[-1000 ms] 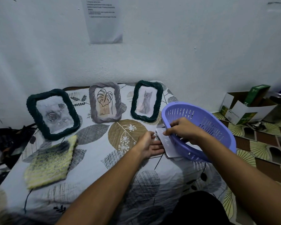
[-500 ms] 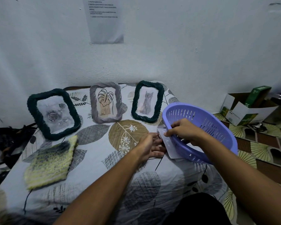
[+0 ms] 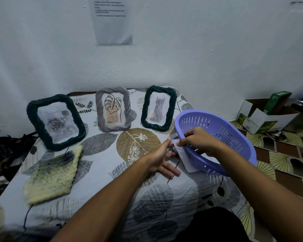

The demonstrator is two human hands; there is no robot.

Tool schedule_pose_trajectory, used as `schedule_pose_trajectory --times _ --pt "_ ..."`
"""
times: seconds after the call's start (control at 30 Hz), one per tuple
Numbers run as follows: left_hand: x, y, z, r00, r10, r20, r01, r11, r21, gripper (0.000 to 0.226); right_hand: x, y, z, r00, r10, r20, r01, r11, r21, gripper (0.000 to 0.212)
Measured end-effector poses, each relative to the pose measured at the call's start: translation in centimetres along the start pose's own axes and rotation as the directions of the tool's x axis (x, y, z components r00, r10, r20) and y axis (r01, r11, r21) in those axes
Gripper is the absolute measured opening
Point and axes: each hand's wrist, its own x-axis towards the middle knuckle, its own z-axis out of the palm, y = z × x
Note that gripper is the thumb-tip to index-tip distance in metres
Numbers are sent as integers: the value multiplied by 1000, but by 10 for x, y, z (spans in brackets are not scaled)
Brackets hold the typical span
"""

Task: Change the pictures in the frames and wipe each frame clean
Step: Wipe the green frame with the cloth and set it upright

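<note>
Three rope-edged frames lean against the wall: a dark green one with a rose picture (image 3: pixel 56 122), a grey one with a leaf drawing (image 3: pixel 113 109), and a dark green one with a cat picture (image 3: pixel 158 108). A yellow-grey knitted cloth (image 3: pixel 52 175) lies front left. A purple slotted basket (image 3: pixel 222 135) sits tilted at the table's right edge, with white paper sheets (image 3: pixel 187 159) under its near rim. My right hand (image 3: pixel 196 139) grips the basket's rim and a sheet corner. My left hand (image 3: pixel 162 157) pinches the sheets' left edge between thumb and fingers.
The table wears a leaf-print cloth (image 3: pixel 136 142). Open cardboard boxes with a green carton (image 3: pixel 262 114) stand on the patterned floor at right. A dark bag (image 3: pixel 5 151) sits left of the table. A printed sheet (image 3: pixel 112 20) hangs on the wall.
My left hand has opened out and slid toward the sheets, its thumb now up at the paper's edge. My right hand stays on the basket rim; the basket barely moved.
</note>
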Motion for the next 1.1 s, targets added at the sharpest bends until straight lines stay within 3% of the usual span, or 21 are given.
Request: schedule_pose_trajectory --times 0.17,0.3,0.4,0.47,0.67,0.73,0.8,0.87,0.97,1.1 --pt "0 2 -5 1000 2 15 -4 995 95 70 -1 -1 0 1000 -4 6 4 1000 -1 37" --pt "-4 5 0 994 84 -67 -77 992 100 42 -1 -1 1 1000 -3 -2 3 1000 -17 31" --pt "3 2 -4 928 236 -289 -181 962 205 20 -1 -1 0 1000 0 -2 0 1000 -16 30" --pt "8 -1 -9 868 312 -386 -207 935 289 17 0 -1 -1 1000 -3 -2 3 1000 -16 30" --pt "18 -4 -15 774 527 -352 -257 768 586 30 1 2 -2 1000 -12 10 12 1000 -8 25" --pt "17 -6 -15 780 524 -342 -289 786 546 24 2 4 -2 1000 -10 12 10 1000 -6 23" --pt "13 -6 -10 813 444 -377 -333 885 326 16 2 5 0 1000 -6 18 6 1000 -2 20" --pt "11 -5 -3 818 434 -377 -377 900 218 16 2 5 1 1000 -9 20 9 1000 -2 17" --pt "14 -13 -2 763 573 -298 -375 769 518 7 1 5 1 1000 -11 17 11 1000 12 17" --pt "11 -29 2 732 646 -215 -281 574 769 31 0 5 -3 1000 -18 18 18 999 27 19"
